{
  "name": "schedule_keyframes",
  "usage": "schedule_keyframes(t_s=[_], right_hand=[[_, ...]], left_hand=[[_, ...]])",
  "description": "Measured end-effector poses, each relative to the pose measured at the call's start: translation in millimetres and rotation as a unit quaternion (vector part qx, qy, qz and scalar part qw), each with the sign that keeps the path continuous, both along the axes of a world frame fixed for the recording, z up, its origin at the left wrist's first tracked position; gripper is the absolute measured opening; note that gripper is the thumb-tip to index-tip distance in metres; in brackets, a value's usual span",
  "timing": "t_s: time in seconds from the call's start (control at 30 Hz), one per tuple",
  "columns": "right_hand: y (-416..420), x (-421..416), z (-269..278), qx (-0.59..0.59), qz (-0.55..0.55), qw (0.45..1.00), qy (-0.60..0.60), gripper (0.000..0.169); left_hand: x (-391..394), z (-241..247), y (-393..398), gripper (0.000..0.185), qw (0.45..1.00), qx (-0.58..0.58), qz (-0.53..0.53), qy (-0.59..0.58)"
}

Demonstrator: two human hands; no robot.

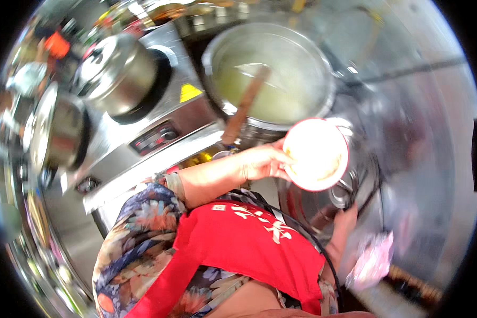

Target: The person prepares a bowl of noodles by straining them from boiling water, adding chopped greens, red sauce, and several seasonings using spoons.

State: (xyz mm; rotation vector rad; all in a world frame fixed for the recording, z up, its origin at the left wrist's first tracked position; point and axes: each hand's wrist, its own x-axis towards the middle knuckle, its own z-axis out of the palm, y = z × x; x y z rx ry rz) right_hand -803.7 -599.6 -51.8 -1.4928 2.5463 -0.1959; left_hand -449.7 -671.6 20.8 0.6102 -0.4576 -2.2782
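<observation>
In the head view my left hand [268,162] grips the rim of a round white bowl [317,155] with a red edge; glare hides what the bowl may hold. My right hand [346,216] is at the dark handle of a metal lid [310,206], low on the right; its fingers are mostly hidden, so its hold is unclear. Just beyond the bowl stands a large metal pot [329,85] of cloudy, pale yellow-green liquid. A wooden handle [244,107] leans across that pot's near rim.
Left of the large pot is a steel cooker [187,115] with a control panel, carrying a lidded steel pot [117,75]. Another lidded pot [63,131] stands farther left. A pink plastic bag [371,262] hangs at lower right, near a metal wall. Blurred containers line the top.
</observation>
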Motion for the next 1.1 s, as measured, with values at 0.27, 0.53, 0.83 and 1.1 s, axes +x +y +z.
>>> schedule_keyframes(t_s=[0.27,0.53,0.83,1.1], right_hand=[[-28.0,-13.7,-22.7,0.022,0.078,0.987,0.137,0.039],[-47.5,117.0,132.1,-0.3,0.165,0.916,-0.21,0.038],[-40.6,375.2,156.7,-0.189,0.399,0.753,-0.489,0.035],[-9.5,466.4,130.0,0.134,0.593,0.624,-0.49,0.028]], left_hand=[[149.4,31.1,125.9,0.067,0.987,-0.039,0.155,-0.025],[241.6,8.8,265.6,0.076,0.933,-0.014,0.357,-0.036],[229.7,-24.3,436.0,0.061,0.73,0.049,0.681,-0.023],[185.1,-28.0,519.2,0.068,0.494,0.126,0.86,-0.01]])
